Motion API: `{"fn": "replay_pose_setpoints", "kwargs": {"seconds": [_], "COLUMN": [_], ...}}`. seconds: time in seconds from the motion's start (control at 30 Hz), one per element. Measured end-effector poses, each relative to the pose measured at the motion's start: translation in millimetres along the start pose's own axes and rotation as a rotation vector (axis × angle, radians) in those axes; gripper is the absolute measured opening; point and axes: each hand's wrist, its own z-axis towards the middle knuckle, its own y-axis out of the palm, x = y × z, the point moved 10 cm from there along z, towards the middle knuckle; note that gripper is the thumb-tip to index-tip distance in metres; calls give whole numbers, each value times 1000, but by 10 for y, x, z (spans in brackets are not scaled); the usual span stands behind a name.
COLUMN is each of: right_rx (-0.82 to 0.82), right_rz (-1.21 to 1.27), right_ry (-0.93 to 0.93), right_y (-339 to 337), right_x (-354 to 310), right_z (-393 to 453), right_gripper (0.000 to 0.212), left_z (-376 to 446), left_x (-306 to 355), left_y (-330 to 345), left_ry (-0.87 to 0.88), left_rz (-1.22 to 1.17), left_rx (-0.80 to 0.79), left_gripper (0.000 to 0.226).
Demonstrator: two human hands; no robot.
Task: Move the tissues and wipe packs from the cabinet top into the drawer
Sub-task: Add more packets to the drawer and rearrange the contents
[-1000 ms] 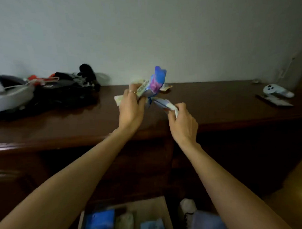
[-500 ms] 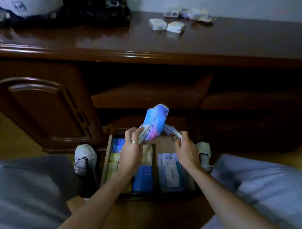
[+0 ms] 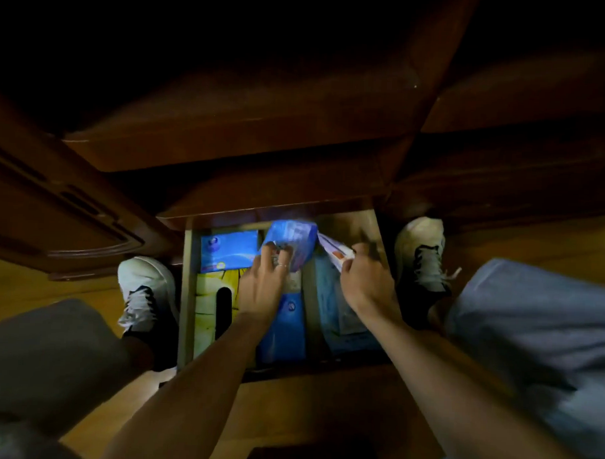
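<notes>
Over the open drawer (image 3: pixel 185 294), left hand (image 3: pixel 263 289) gripping blue pack (image 3: pixel 290 239), right hand (image 3: pixel 366 283) pinching thin pack (image 3: pixel 333 251).

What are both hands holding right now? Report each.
Left hand: grips the blue tissue pack.
Right hand: pinches a thin white pack.

Open drawer (image 3: pixel 185 294) at the cabinet's foot, low over a wooden floor (image 3: pixel 35 288). Inside, lying flat: blue pack (image 3: pixel 228 250) at back left, yellow box (image 3: pixel 210 312) in front of it, blue pack (image 3: pixel 284 331) mid-drawer, pale blue pack (image 3: pixel 342 320) at right.
</notes>
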Motion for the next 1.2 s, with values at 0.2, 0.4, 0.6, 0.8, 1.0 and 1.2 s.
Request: {"fn": "replay_pose_setpoints", "kwargs": {"seconds": [0.2,0.4,0.6,0.8,1.0,1.2], "right_rx": [-35,-50,118,-2,-22,-138], "right_rz": [6,-2,-97,-106,423,939], "right_ry": [42,46,-130,-63,246,372], "right_y": [150,237,-134,46,207,424], "right_x": [-11,42,-145,-62,208,93], "right_z": [94,80,158,-10,-30,9], "right_gripper": [26,24,30,22,39,21], "left_z": [104,293,377,348,265,95], "left_x": [8,105,78,-49,-470,-102], "left_y": [265,731,910,992,399,539], "left_ry": [46,-114,-60,-6,-310,-563], "left_rz": [30,13,-67,-188,-607,-1650], "left_rx": [-70,-352,-541,-540,20,-228], "left_gripper": [31,60,88,88,54,52]}}
